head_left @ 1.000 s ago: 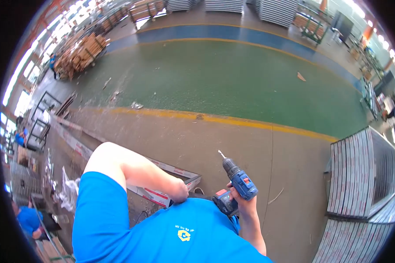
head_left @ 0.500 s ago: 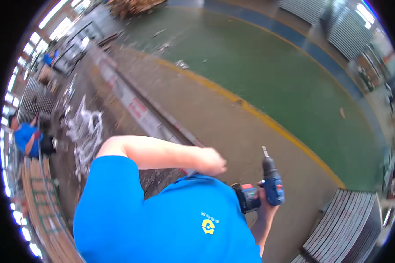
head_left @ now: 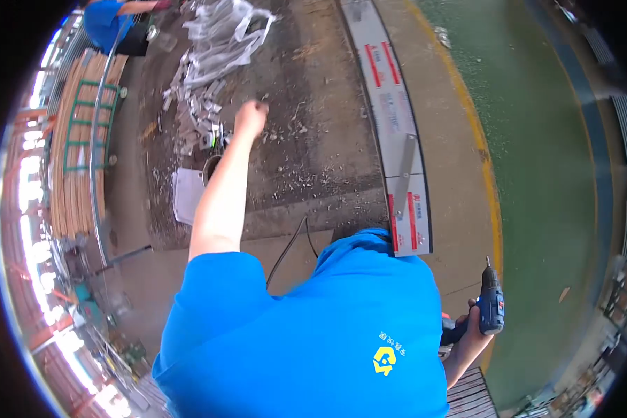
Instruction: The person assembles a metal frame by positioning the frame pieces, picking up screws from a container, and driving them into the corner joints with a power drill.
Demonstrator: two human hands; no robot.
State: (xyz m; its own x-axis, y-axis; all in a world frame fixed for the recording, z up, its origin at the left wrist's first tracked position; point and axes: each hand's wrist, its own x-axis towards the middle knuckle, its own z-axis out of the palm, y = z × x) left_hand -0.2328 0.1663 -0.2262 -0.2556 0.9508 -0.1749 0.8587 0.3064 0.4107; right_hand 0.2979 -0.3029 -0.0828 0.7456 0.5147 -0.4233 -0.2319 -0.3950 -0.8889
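My left hand [head_left: 251, 118] reaches out over the dark, chip-strewn workbench [head_left: 313, 139], its fingers curled closed. Whatever it may hold is too small to make out. In my right hand [head_left: 472, 322], low at the right side of my body, is a blue cordless drill [head_left: 491, 306], its bit pointing upward in the view. A long metal profile [head_left: 390, 125] with red-and-white labels lies along the bench's right edge, its near end by my waist. Small metal pieces [head_left: 202, 118] are heaped left of my left hand, near a round container [head_left: 212, 167].
Crumpled white plastic film [head_left: 223, 42] lies on the far bench. A co-worker in a blue shirt [head_left: 108, 24] stands at upper left, by a stack of long boards [head_left: 83, 153] with a green frame. A black cable [head_left: 285, 247] hangs near my waist. A yellow line [head_left: 477, 132] borders the green floor.
My view has turned left toward the bench. My left hand has moved from in front of my body out over the bench. The drill stays in my right hand.
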